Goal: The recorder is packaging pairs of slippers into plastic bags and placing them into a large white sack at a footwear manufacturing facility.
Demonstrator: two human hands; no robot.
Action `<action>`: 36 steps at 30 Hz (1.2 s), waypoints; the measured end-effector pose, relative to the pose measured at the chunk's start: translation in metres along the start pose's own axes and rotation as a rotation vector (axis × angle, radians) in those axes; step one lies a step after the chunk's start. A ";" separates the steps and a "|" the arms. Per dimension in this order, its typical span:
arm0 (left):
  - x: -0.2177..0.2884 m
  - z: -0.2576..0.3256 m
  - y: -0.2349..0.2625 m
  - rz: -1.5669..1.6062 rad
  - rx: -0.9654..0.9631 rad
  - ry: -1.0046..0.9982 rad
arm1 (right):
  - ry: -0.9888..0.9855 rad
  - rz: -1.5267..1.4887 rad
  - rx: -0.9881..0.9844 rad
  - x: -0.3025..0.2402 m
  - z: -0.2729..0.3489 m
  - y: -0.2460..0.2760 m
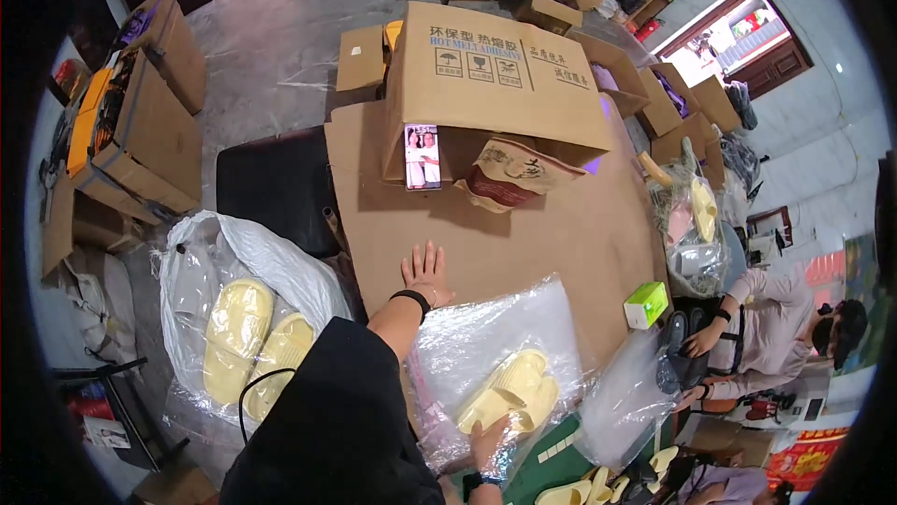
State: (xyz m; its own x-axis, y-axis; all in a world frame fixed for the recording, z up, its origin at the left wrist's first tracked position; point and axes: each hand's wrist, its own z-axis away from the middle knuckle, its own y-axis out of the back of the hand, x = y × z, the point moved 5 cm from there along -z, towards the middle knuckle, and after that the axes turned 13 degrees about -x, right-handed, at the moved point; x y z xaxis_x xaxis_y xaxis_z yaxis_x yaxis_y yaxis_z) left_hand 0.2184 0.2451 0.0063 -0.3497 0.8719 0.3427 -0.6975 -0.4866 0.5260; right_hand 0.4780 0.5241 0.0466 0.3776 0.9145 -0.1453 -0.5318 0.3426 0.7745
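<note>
Slippers (509, 393), a pale yellow pair, lie nearest us inside a clear plastic bag (486, 346) on the cardboard sheet (523, 234). Our right hand (488, 441) rests at the pair's near edge, fingers loosely open over the film, clamped on nothing that we can make out. To do this well, we judge that we should press the pair flat through the plastic and keep the bag from sliding. Farther out, our left hand (426, 273) lies palm down on the bare cardboard, fingers spread and holding nothing, the arm reaching forward in a dark sleeve with a black wristband. Beyond it a phone (422, 156) leans against a large carton (495, 85). At left, a second bag (201, 271) holds more yellow slippers.
</note>
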 end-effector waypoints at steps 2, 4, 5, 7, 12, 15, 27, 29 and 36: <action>0.001 0.003 0.003 0.006 -0.003 -0.004 | -0.010 0.000 -0.023 0.001 -0.002 0.000; -0.001 0.002 0.001 0.019 -0.004 -0.005 | -0.018 -0.002 -0.048 0.004 -0.004 -0.005; -0.001 0.002 0.001 0.030 -0.004 -0.010 | -0.008 -0.047 -0.039 0.003 -0.004 -0.007; -0.002 0.000 0.001 0.009 -0.019 0.003 | 0.016 -0.150 -0.059 0.005 -0.006 -0.009; 0.000 0.000 0.000 0.017 -0.036 -0.011 | 0.008 -0.103 -0.053 0.021 -0.015 -0.024; 0.001 0.002 0.002 0.023 -0.032 -0.014 | 0.031 -0.091 -0.044 0.026 -0.017 -0.027; 0.000 0.001 0.002 0.014 -0.032 -0.017 | 0.022 -0.141 -0.066 0.017 -0.013 -0.019; 0.000 0.003 0.003 0.004 -0.035 -0.012 | 0.024 -0.144 -0.073 0.016 -0.013 -0.019; 0.001 0.004 0.004 0.013 -0.053 -0.009 | 0.040 -0.108 -0.065 0.014 -0.011 -0.018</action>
State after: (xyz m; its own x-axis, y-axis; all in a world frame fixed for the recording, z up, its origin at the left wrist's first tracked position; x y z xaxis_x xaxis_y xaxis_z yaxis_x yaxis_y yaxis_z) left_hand 0.2182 0.2439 0.0119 -0.3530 0.8651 0.3564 -0.7254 -0.4936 0.4797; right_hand 0.4844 0.5331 0.0233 0.4054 0.8789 -0.2515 -0.5379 0.4517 0.7118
